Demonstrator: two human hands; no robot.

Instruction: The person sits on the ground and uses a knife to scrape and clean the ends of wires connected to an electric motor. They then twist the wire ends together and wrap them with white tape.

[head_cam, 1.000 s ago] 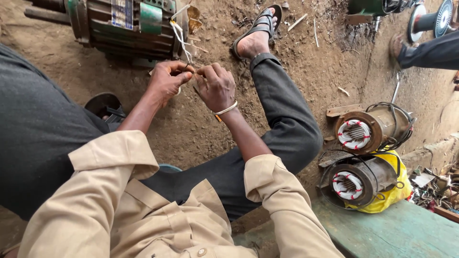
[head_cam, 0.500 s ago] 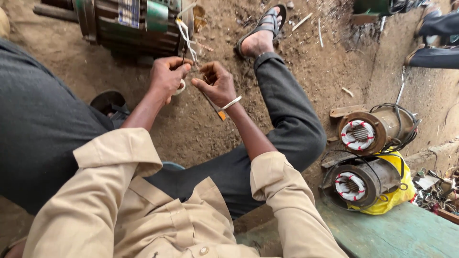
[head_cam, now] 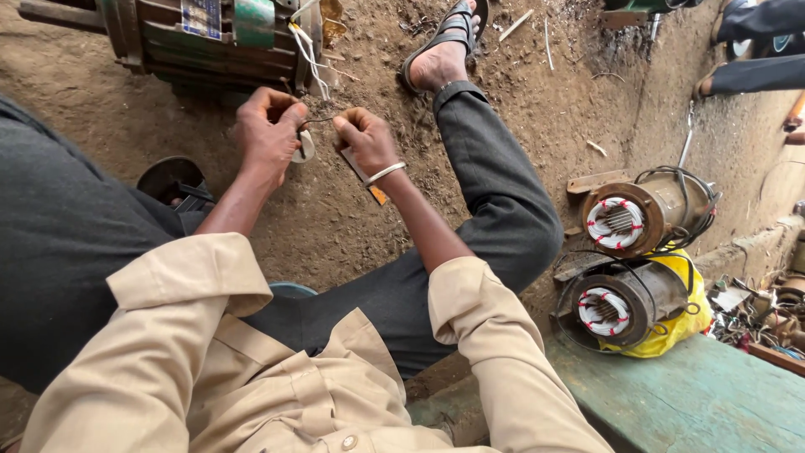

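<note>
1. Since the frame half a second earlier, both hands have drawn slightly apart, so a short length of thin dark wire [head_cam: 319, 119] now shows stretched between them; the green motor [head_cam: 210, 38] and the sandalled foot [head_cam: 443, 50] lie where they did.
2. Left hand [head_cam: 268, 134] has its fingertips pressed together on one end of the wire, with a small pale roll of tape [head_cam: 305, 148] tucked under the thumb side.
3. Right hand [head_cam: 365, 141] pinches the other end between thumb and forefinger; a flat strip with an orange end [head_cam: 367, 178] lies just below it, and whether the hand holds it or it rests on the dirt cannot be told.
4. Risk, as a judgement: the wire is thin and taut, so a hard pull could snap it or slip it from the pinch, and it could drop into the loose dirt.
5. Risk: white leads [head_cam: 307, 52] hang from the motor just above the hands and could snag a finger.
6. On the motor's top sits a small rectangular plate [head_cam: 201, 15], blue and white, beside a green band [head_cam: 253, 18].
7. Two open motor shells [head_cam: 625, 225] with white windings tied in red lie at the right; a yellow bag [head_cam: 683, 323] sits under the lower one, beside a green bench [head_cam: 696, 403].
</note>
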